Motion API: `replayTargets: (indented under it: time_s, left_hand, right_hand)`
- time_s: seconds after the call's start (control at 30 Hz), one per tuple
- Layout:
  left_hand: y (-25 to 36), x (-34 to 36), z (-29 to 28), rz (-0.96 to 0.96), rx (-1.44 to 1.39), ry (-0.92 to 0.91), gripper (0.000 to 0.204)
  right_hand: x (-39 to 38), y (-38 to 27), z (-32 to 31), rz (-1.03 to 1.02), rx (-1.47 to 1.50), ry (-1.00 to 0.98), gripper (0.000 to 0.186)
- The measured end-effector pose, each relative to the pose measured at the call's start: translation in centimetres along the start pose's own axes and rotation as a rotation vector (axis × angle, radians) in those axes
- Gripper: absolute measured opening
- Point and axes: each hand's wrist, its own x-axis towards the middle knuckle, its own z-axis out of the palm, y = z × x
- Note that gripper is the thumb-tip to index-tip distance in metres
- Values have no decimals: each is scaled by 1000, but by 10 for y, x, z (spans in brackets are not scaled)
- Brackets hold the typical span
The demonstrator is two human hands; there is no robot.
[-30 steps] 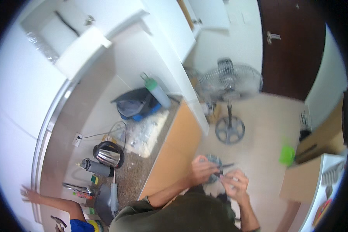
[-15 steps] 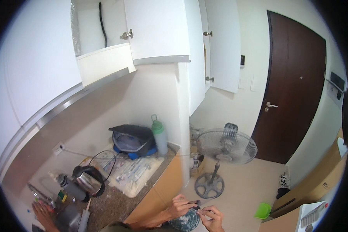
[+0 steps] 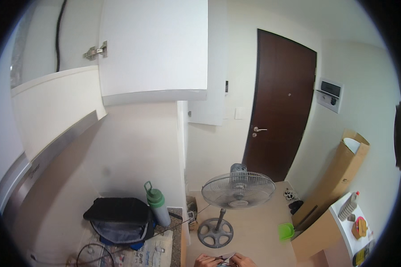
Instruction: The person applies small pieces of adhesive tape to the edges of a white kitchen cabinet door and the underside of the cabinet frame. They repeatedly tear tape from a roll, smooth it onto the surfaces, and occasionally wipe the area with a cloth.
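Observation:
At the very bottom edge, my left hand (image 3: 206, 260) is closed around a small dark slim object (image 3: 219, 259). My right hand (image 3: 242, 261) is closed beside it, pinching a small pale piece (image 3: 229, 257) that meets the dark object; their exact kind is unclear. Only fingers and knuckles show. The base of the standing fan (image 3: 215, 232) is on the floor just above my hands.
Open white wall cabinets (image 3: 153, 44) hang high left, above a counter (image 3: 175, 238) with a black cooler bag (image 3: 116, 209) and green-capped bottle (image 3: 158, 207). A brown door (image 3: 280, 102) stands behind the fan. At right are a long cardboard box (image 3: 329, 178), green dustpan (image 3: 286, 230) and white-topped cabinet (image 3: 347, 224).
The view has tilted up and turned, so cabinets and door fill more of it and my hands sit lower, still holding small items. The co-worker's arm has left the picture.

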Motion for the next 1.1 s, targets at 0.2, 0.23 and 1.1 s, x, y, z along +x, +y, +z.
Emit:
replayTargets:
  time_s: [0.2, 0.23, 1.1]
  left_hand:
    - [-33, -3, 21, 189, -64, 209, 16]
    - [-35, -5, 20, 187, -61, 198, 15]
    - [10, 75, -88, -650, -179, -263, 31]
  right_hand:
    - [1, -26, 17, 175, 139, -21, 37]
    - [3, -30, 20, 150, 134, -9, 37]
    - [-9, -64, -37, 170, 135, -118, 31]
